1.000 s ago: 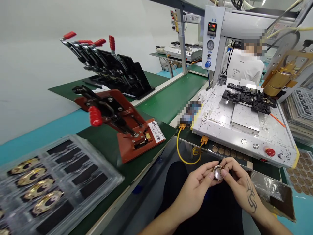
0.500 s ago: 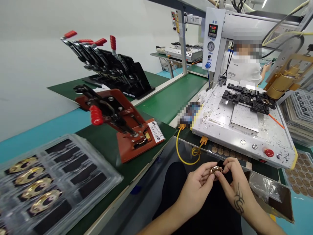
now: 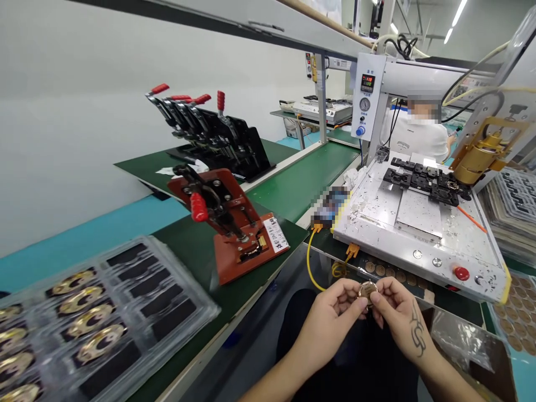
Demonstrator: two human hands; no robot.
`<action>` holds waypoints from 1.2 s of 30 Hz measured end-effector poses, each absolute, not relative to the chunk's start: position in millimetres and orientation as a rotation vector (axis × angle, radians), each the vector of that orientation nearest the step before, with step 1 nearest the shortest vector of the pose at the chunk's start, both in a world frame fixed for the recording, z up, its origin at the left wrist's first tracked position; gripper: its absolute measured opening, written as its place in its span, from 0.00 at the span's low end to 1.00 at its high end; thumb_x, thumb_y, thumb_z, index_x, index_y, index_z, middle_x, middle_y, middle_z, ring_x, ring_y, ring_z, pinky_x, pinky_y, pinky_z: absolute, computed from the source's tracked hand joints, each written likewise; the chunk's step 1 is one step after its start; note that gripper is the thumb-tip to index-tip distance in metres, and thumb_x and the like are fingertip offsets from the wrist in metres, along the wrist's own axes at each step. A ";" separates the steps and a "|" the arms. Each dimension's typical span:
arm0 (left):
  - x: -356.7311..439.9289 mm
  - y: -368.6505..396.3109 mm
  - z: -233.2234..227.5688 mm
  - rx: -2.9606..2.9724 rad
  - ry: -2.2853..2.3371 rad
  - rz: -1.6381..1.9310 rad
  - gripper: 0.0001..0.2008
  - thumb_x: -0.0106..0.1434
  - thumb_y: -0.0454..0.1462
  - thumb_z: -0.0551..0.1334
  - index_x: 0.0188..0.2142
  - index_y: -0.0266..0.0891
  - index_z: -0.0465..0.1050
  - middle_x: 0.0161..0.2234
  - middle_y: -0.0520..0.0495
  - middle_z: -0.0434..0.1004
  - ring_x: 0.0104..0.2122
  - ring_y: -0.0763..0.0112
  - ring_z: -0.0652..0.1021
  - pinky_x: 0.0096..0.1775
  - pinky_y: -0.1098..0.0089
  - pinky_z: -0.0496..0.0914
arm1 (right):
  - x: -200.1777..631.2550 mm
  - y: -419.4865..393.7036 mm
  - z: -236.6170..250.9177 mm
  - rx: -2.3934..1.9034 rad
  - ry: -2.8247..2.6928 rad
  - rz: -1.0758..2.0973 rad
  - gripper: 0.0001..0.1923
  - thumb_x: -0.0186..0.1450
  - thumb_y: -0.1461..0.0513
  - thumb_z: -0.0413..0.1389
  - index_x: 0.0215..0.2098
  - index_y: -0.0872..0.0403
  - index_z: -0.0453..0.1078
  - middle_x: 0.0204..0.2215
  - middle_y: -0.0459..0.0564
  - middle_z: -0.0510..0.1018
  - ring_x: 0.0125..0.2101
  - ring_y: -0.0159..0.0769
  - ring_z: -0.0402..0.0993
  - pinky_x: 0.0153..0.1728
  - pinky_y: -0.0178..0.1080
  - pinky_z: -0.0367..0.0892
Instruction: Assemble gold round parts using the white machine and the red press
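Note:
Above my lap, both hands pinch a small round gold-coloured metal piece (image 3: 367,289) with a shiny rim, its flat face tilted up at me. My left hand (image 3: 337,312) grips its left edge between thumb and bent fingers. On the opposite edge, my right hand (image 3: 396,310) has its thumb pressed on the face and its fingers curled behind. The back of the piece is hidden. Just beyond the hands, several flat brown discs (image 3: 380,270) lie in a row at the front of the bench.
On the left stand a red-brown toggle press (image 3: 251,254) and a clear plastic tray (image 3: 201,298) holding gold oval parts. A white hot-press machine (image 3: 360,215) with black fixtures (image 3: 419,181) is at right. Black clamps (image 3: 251,151) stand behind. A person (image 3: 414,134) sits beyond the machine.
The round metal piece has turned from nearly edge-on to show its flat face. My fingers have shifted around its rim. The camera view has tilted up and swung left.

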State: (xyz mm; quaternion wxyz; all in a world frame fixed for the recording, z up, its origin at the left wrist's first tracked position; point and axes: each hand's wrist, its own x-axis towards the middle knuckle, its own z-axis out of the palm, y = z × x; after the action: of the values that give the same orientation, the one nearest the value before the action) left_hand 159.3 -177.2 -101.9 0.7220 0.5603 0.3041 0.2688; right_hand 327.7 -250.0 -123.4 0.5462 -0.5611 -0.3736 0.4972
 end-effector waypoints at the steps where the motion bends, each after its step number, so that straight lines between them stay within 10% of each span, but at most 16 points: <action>1: 158.2 -176.9 -99.6 1.230 0.667 0.592 0.21 0.71 0.48 0.67 0.46 0.29 0.72 0.40 0.41 0.77 0.39 0.70 0.78 0.45 0.67 0.75 | 327.0 -249.6 -124.0 -1.325 -0.898 1.187 0.28 0.69 0.43 0.63 0.42 0.61 0.66 0.31 0.49 0.70 0.26 0.26 0.68 0.25 0.31 0.66; 8: 148.8 -169.5 -94.8 1.316 0.708 0.575 0.20 0.71 0.49 0.65 0.45 0.30 0.73 0.36 0.42 0.74 0.35 0.70 0.75 0.41 0.67 0.73 | 341.5 -246.4 -115.4 -1.328 -1.404 1.000 0.27 0.75 0.56 0.61 0.69 0.43 0.62 0.40 0.46 0.74 0.36 0.26 0.72 0.39 0.31 0.72; 19: 104.4 -131.5 -33.2 2.147 0.860 1.046 0.11 0.73 0.38 0.65 0.53 0.39 0.74 0.45 0.49 0.77 0.45 0.76 0.76 0.49 0.73 0.70 | 344.6 -205.9 -95.8 -1.148 -1.987 0.297 0.23 0.71 0.64 0.60 0.62 0.47 0.62 0.39 0.46 0.73 0.34 0.25 0.72 0.35 0.28 0.71; 23: 53.9 -69.1 14.7 2.585 0.654 1.701 0.05 0.69 0.26 0.62 0.42 0.34 0.72 0.39 0.46 0.76 0.42 0.72 0.75 0.47 0.65 0.70 | 338.6 -188.9 -90.7 -1.083 -1.932 0.368 0.20 0.72 0.63 0.60 0.60 0.45 0.63 0.37 0.44 0.74 0.33 0.24 0.73 0.34 0.27 0.72; 30: 32.6 -19.3 28.1 2.885 0.659 1.478 0.23 0.73 0.32 0.60 0.23 0.34 0.52 0.21 0.52 0.53 0.25 0.75 0.56 0.32 0.66 0.56 | 321.4 -166.7 -95.6 -1.029 -1.868 0.499 0.19 0.74 0.62 0.59 0.61 0.47 0.64 0.35 0.44 0.73 0.31 0.26 0.73 0.33 0.28 0.72; 36: 10.2 15.0 92.8 2.099 1.018 1.731 0.17 0.76 0.47 0.57 0.47 0.33 0.67 0.42 0.41 0.74 0.41 0.69 0.77 0.41 0.67 0.70 | 294.5 -110.1 -110.7 -1.093 -1.857 0.598 0.19 0.73 0.55 0.59 0.58 0.56 0.69 0.30 0.46 0.72 0.27 0.29 0.68 0.29 0.34 0.68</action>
State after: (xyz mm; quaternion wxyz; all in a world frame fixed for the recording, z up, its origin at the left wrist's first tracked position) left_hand 10.2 15.0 92.8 0.1178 0.7175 0.3480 0.5918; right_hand 294.5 -110.1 -110.7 0.4376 -0.4394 -0.7468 0.2404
